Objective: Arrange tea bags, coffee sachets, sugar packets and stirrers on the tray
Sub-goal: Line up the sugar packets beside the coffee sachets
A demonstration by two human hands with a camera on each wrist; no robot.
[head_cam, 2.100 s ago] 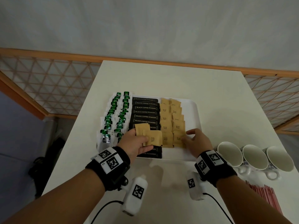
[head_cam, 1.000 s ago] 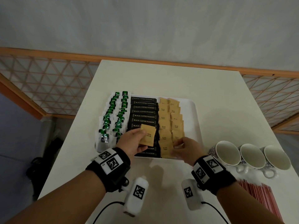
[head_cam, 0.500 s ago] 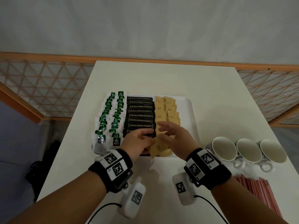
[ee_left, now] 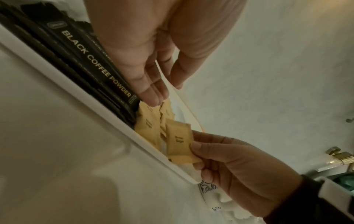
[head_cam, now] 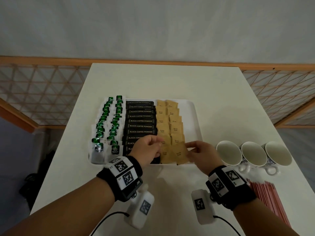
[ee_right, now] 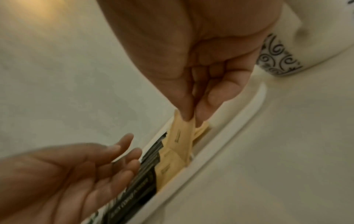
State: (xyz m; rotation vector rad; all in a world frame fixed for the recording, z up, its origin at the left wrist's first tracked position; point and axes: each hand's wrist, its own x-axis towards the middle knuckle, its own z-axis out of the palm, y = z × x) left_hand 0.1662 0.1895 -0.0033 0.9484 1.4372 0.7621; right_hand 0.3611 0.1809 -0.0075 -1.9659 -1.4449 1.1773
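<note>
Packet (head_cam: 181, 155) pinched in my right hand (head_cam: 202, 155) at lower centre — its slot just left (left hand (head_cam: 147, 151) loose, holding nothing).

Three white cups (head_cam: 254, 155) with dark scroll patterns stand in a row on the white bench (head_cam: 163, 79) — just right of the right-hand fingers, handles toward the near edge. Beyond the bench's far edge runs a wooden rail (head_cam: 51, 60) over lattice panels (head_cam: 42, 92) — well beyond the fingers, against a plain grey wall (head_cam: 153, 26).
</note>
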